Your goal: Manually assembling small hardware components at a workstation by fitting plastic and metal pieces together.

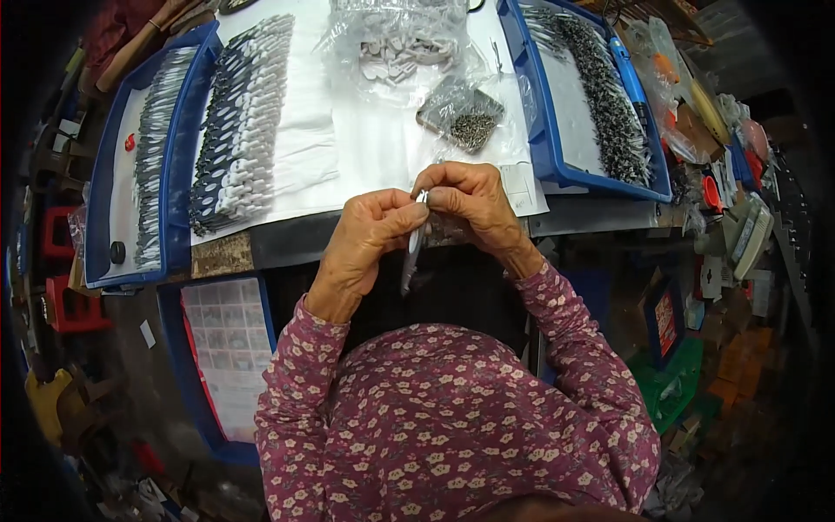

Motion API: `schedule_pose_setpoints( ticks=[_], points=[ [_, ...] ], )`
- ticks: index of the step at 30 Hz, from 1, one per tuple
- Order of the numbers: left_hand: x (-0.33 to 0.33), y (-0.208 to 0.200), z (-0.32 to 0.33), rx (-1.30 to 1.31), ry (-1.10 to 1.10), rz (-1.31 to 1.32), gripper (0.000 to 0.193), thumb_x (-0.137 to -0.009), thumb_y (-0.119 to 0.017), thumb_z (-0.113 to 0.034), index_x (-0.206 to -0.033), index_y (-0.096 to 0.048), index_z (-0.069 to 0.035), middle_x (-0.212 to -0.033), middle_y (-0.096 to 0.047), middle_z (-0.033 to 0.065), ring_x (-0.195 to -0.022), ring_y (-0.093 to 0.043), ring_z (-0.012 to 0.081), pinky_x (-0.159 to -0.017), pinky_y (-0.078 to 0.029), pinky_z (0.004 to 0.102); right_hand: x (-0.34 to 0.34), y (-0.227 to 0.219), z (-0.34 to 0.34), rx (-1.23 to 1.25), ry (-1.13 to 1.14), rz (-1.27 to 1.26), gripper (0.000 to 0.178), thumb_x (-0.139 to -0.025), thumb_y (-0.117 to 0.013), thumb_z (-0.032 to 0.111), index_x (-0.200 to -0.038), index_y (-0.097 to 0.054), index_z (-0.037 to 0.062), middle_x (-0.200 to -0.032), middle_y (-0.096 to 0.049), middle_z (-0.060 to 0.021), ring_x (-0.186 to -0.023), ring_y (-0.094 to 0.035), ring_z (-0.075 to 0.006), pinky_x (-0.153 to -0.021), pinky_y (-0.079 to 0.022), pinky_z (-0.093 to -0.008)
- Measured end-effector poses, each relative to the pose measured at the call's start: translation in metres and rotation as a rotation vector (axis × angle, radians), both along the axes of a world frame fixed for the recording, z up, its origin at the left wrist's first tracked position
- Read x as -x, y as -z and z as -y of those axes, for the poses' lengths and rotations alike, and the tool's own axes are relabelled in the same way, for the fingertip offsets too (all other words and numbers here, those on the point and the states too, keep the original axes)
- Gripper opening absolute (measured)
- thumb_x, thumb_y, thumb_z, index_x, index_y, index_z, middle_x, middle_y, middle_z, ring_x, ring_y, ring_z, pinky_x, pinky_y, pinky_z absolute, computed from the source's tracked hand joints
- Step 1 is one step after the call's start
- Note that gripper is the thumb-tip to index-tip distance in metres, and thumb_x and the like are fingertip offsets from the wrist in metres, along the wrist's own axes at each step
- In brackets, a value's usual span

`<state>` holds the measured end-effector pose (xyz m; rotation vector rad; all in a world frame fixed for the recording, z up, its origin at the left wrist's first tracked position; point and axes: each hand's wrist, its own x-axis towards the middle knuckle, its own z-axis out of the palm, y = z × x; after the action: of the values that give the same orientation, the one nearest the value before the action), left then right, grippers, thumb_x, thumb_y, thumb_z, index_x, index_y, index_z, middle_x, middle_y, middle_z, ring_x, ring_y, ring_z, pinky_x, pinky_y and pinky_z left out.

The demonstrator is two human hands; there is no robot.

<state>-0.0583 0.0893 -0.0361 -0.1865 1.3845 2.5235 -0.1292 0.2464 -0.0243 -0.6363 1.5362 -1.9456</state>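
Note:
My left hand [361, 235] and my right hand [483, 209] meet in front of me at the table's near edge. Both are closed, thumbs and fingertips pinching the upper end of a slim grey-white piece [411, 252]. Its narrow end hangs down, and the fingers hide its top, so its exact kind does not show. Just beyond my right hand, a dark square dish [435, 109] under clear plastic holds small brassy metal bits [472, 130]. Behind that, an open clear bag [348, 39] contains small white plastic pieces [400, 59].
Dark-and-white handled pieces [243, 113] lie in dense rows on white paper at left. A blue tray [180, 174] of slim parts stands beside them; another blue tray [557, 170] holds dark parts at right. At upper left is another person's arm [135, 52].

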Motion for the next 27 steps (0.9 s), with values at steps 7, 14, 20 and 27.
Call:
schedule_pose_setpoints(
  ticks=[7, 14, 20, 27],
  points=[
    [0.010, -0.013, -0.019, 0.244, -0.331, -0.148, 0.017, -0.083, -0.060, -0.015, -0.087, -0.053, 0.000, -0.066, -0.056, 0.0017, -0.054, -0.048, 0.0038, -0.047, -0.037, 0.0162, 0.014, -0.005, 0.011, -0.106, 0.152, -0.187, 0.019, -0.082, -0.061, 0.015, -0.089, -0.060, -0.0021, -0.066, -0.052, 0.0035, -0.051, -0.039, -0.0001, -0.044, -0.029, -0.0141],
    [0.017, -0.001, -0.016, 0.625, -0.532, -0.370, 0.010, -0.083, -0.055, -0.005, -0.080, -0.050, 0.003, -0.061, -0.053, 0.0039, -0.051, -0.047, 0.0078, -0.045, -0.038, 0.0233, 0.059, -0.016, 0.020, -0.153, -0.054, -0.289, 0.018, -0.080, -0.061, 0.017, -0.083, -0.061, -0.0013, -0.060, -0.050, 0.0031, -0.048, -0.038, -0.0011, -0.041, -0.027, -0.0157],
    [0.010, -0.003, -0.013, 0.829, -0.509, -0.449, 0.007, -0.082, -0.052, -0.003, -0.081, -0.048, 0.003, -0.057, -0.050, 0.0104, -0.049, -0.049, 0.0161, -0.045, -0.038, 0.0297, 0.134, -0.007, 0.069, -0.497, 0.186, -0.994, 0.017, -0.076, -0.054, 0.011, -0.080, -0.060, -0.0044, -0.061, -0.053, -0.0072, -0.053, -0.049, -0.0130, -0.047, -0.040, -0.0281],
    [0.006, 0.003, -0.006, 0.917, -0.543, -0.504, 0.008, -0.081, -0.052, -0.003, -0.081, -0.047, 0.003, -0.059, -0.051, 0.0165, -0.049, -0.051, 0.0281, -0.047, -0.039, 0.0358, 0.165, 0.029, 0.099, -0.916, 0.204, -1.336, 0.021, -0.066, -0.054, 0.011, -0.077, -0.058, -0.0071, -0.081, -0.056, -0.0287, -0.068, -0.058, -0.0373, -0.061, -0.048, -0.0421]
  ],
)
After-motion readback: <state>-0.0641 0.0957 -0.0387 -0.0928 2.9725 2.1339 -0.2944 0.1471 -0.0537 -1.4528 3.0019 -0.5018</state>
